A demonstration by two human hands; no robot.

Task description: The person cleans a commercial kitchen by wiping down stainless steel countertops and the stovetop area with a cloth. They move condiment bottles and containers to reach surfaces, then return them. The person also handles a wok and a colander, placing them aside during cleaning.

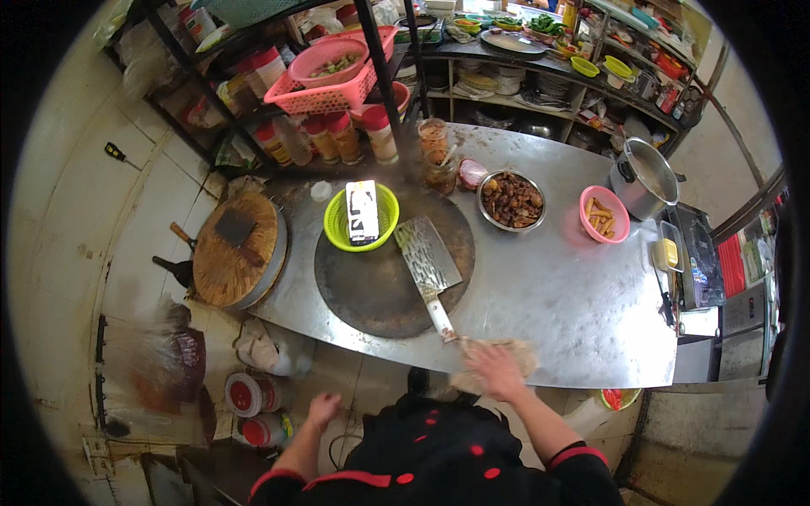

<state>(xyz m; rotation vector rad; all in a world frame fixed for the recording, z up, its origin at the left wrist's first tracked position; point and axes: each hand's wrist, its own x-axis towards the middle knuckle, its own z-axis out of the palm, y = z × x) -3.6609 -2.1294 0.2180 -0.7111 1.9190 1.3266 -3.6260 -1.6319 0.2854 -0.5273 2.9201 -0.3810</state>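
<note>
My right hand (497, 370) is spread over a beige cloth (520, 354) at the front edge of the stainless steel table (544, 291). Part of the cloth hangs past that edge. Just beyond the cloth lies a cleaver (427, 256), its white handle toward me and its wet blade on a dark round board (361, 297). A green plastic basket (330, 221) sits on the board's far left part, with a lit mobile phone (362, 212) resting across it. My left hand (324, 408) hangs over the floor, loosely curled, apart from the table, with nothing visible in it.
A round wooden chopping block (218, 269) with another cleaver (235, 226) stands left. Along the back are a steel bowl of browned meat pieces (511, 199), a halved onion (471, 172), a pink bowl (621, 218) and a metal pot (633, 190). Lidded tubs (243, 395) stand on the floor.
</note>
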